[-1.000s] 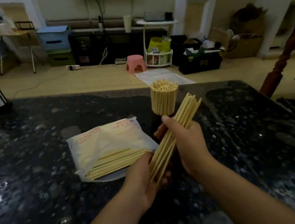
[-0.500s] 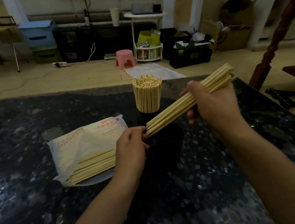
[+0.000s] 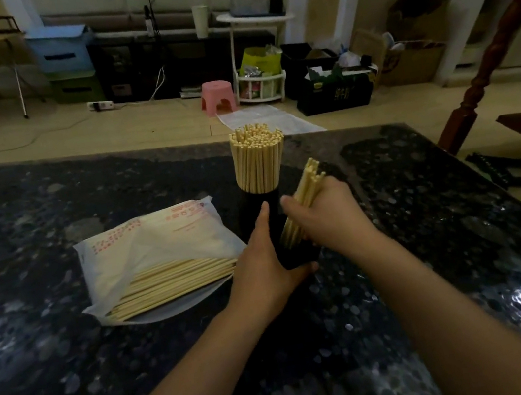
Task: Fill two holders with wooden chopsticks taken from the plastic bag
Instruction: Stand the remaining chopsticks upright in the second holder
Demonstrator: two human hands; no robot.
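My right hand [image 3: 328, 216] grips a bundle of wooden chopsticks [image 3: 304, 196], tilted, with its lower ends going into a black holder [image 3: 297, 253] near me. My left hand [image 3: 263, 263] wraps round that holder's left side. Just behind stands a second black holder [image 3: 258, 203] packed full of upright chopsticks [image 3: 257, 159]. To the left a white plastic bag [image 3: 156, 247] with red print lies flat on the dark speckled table [image 3: 73, 369], and several chopsticks [image 3: 176, 281] lie in its open mouth.
The table's far edge runs across behind the full holder. A dark wooden post [image 3: 489, 59] stands off the table's right corner. On the floor beyond are a pink stool [image 3: 216, 95], a white rack [image 3: 262, 85] and black crates [image 3: 334, 90].
My right hand swung the bundle from a raised, near-level hold down to a steep tilt into the near holder. My left hand left the bundle's end and took hold of the holder.
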